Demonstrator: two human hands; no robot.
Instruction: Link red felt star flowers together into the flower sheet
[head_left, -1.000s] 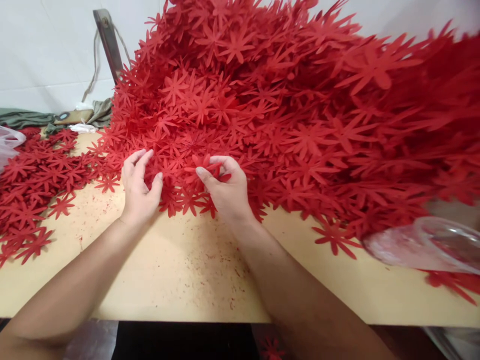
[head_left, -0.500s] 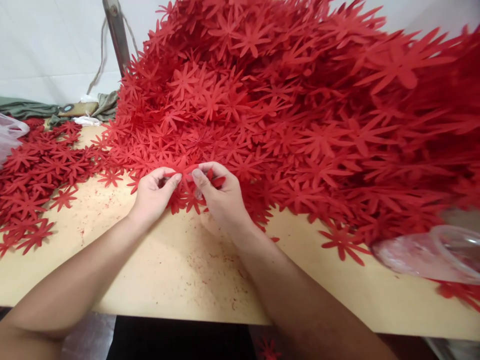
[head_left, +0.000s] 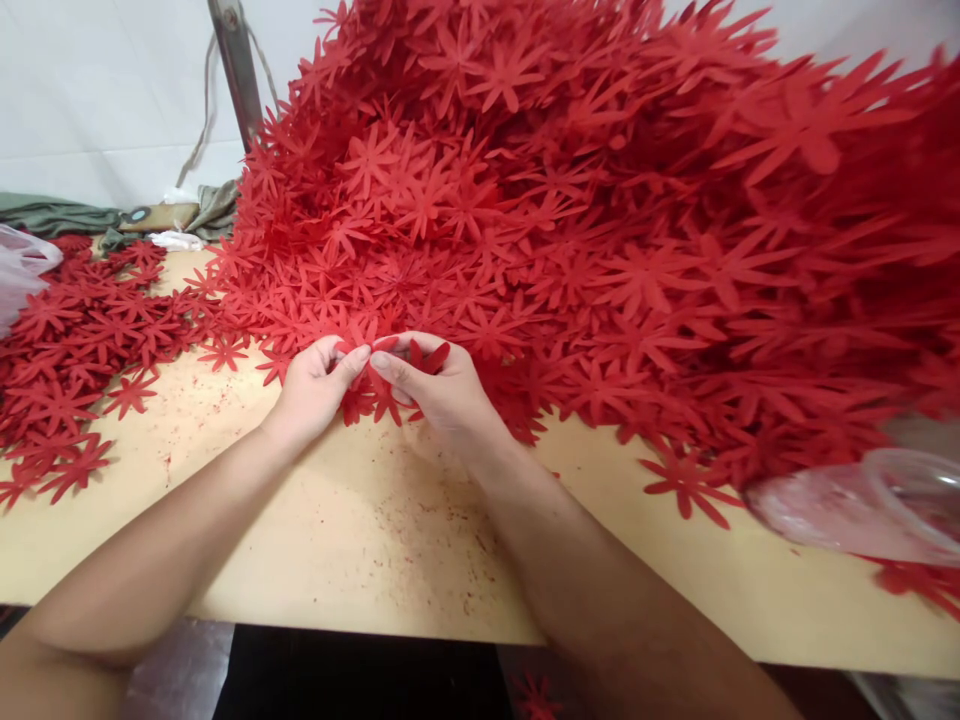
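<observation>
Between my two hands is a red flower cutout (head_left: 361,330) with narrow, rounded petals. My left hand (head_left: 319,385) pinches it from the left, thumb on top. From the other side my right hand (head_left: 439,385) pinches it too, its thumb tip almost touching the left thumb. More red petals (head_left: 431,357) stick out between the fingers of the right hand; whether they belong to the same flower I cannot tell. Just behind the hands rises a large heap of red flower cutouts (head_left: 465,220), and the fingertips partly hide its front edge.
A smaller spread of red flowers (head_left: 67,340) lies at the left, beside a whitish plastic bag (head_left: 22,275). A clear plastic container (head_left: 847,505) lies at the right. Red specks dot the pale tabletop (head_left: 360,560). A metal post (head_left: 236,70) and greenish cloth (head_left: 60,213) are at the back left.
My hands have come closer together, so the thumbs now nearly meet over the flower. Its petals have shifted between the fingers. The heap stays as it was.
</observation>
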